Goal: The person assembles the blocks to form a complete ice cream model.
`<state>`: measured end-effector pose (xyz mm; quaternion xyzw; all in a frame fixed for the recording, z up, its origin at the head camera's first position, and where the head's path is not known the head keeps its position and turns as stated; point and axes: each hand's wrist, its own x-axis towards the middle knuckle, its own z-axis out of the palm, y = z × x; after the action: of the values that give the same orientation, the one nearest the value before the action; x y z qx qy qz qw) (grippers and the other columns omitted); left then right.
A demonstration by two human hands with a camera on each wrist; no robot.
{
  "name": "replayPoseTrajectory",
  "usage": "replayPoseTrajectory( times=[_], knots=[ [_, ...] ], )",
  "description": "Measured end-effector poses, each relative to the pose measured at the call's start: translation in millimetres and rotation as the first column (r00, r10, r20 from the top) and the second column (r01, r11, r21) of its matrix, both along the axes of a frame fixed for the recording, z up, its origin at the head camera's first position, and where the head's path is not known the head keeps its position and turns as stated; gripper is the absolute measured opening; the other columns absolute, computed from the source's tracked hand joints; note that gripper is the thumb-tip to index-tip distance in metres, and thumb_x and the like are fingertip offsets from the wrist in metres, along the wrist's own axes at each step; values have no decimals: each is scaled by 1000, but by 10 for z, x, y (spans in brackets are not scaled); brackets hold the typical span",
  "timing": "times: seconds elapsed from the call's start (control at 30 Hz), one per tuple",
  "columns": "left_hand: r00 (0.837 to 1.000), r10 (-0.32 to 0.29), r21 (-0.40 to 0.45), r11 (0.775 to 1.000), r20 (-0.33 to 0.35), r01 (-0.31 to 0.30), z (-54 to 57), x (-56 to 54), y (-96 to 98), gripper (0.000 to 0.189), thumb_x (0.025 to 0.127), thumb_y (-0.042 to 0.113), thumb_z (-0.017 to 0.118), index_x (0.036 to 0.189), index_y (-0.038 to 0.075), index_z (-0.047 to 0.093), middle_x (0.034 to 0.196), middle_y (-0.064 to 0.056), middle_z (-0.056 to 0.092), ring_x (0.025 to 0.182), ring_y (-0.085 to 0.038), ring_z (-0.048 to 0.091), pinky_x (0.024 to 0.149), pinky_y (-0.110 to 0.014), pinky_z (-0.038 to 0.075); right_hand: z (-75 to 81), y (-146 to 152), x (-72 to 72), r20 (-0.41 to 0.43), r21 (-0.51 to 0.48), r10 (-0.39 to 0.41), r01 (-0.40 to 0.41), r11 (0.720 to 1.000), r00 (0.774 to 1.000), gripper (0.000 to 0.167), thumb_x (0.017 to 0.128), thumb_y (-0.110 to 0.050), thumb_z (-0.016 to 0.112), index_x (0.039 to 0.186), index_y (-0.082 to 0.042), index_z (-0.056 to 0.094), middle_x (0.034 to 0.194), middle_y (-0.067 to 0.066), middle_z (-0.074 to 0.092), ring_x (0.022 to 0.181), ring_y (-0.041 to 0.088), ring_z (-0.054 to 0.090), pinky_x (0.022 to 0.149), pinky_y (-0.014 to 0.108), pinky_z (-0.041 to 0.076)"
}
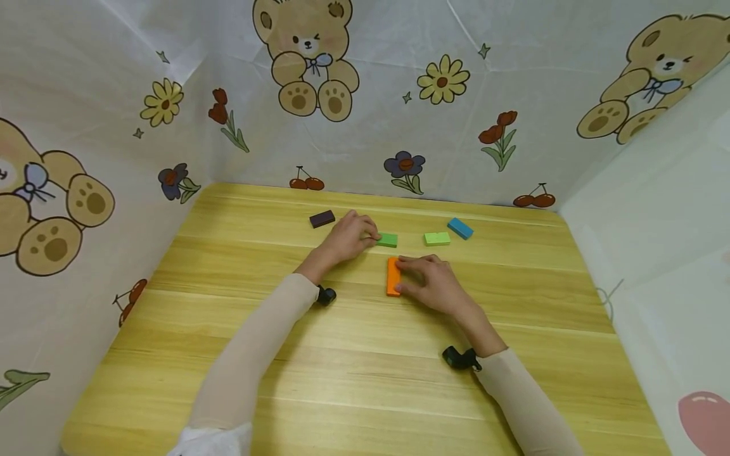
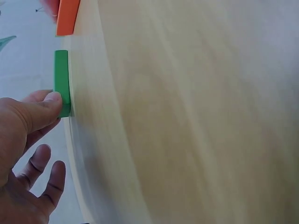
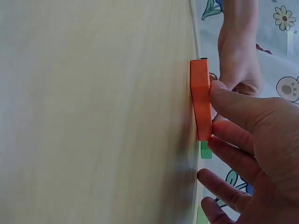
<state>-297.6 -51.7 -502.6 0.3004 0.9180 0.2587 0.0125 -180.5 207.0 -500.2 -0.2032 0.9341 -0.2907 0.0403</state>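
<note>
Orange block [image 1: 391,278]: is lying on the counter [image 1: 365,380], long axis running near to far.
Right hand [image 1: 431,283]: fingers are gripping the orange block from its right.
Green block [image 1: 389,240]: is lying crosswise, just beyond.
Left hand [image 1: 350,237]: fingers are pinching the green block's left end.

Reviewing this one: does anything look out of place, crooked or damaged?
Nothing looks spilled, and the orange block and green block show no visible damage. Slightly askew: the blue block and dark block lie at an angle to the far edge of the table, probably just casual placement.
</note>
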Motion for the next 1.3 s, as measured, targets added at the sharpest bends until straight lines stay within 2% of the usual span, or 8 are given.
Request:
replayPoseTrajectory(
  times=[0.3,0.77,0.93,1.07,1.17,1.3],
  knots=[
    [1000,3,27,1000,31,-4,-16,-3,82,13,102,25,77,110,22,86,128,3,76,103,-22,52,89,-36,43,11,-56,9,-31,35,0,1,999,1000,56,95,-44,83,145,-23,71,153,-4,66,127,28,58,98,47,32],
    [999,16,10,1000,45,-16,-3,-10,166,14,102,27,76,111,23,86,128,5,75,104,-21,53,89,-36,45,43,-105,42,1,17,35,-35,999,999,56,96,-42,83,146,-22,70,153,-4,67,132,31,56,102,50,35],
    [999,15,10,1000,51,-16,-5,3,167,16,103,27,75,114,24,86,129,5,74,104,-20,52,88,-35,44,47,-63,12,29,-12,71,-70,997,997,58,97,-43,81,148,-20,68,157,-1,63,135,32,54,110,55,39],
    [999,18,8,1000,50,-18,-4,5,177,16,104,28,74,115,24,85,130,5,73,104,-20,51,87,-35,43,82,27,-111,54,-68,77,-73,995,996,59,102,-43,75,153,-17,62,161,5,59,141,34,51,118,59,38],
    [999,22,2,1000,48,-22,4,4,181,16,104,28,74,114,23,85,131,5,73,104,-21,51,86,-35,43,124,79,-270,32,-101,48,-44,994,998,53,106,-38,70,152,-14,62,158,8,62,145,36,52,123,61,35],
    [999,20,-2,1000,49,-20,-2,5,172,15,103,27,75,113,23,85,132,4,73,104,-21,52,87,-35,44,135,72,-493,-14,-83,-28,27,996,1000,44,108,-31,69,147,-11,66,152,11,65,127,37,58,110,57,45]
  ],
)
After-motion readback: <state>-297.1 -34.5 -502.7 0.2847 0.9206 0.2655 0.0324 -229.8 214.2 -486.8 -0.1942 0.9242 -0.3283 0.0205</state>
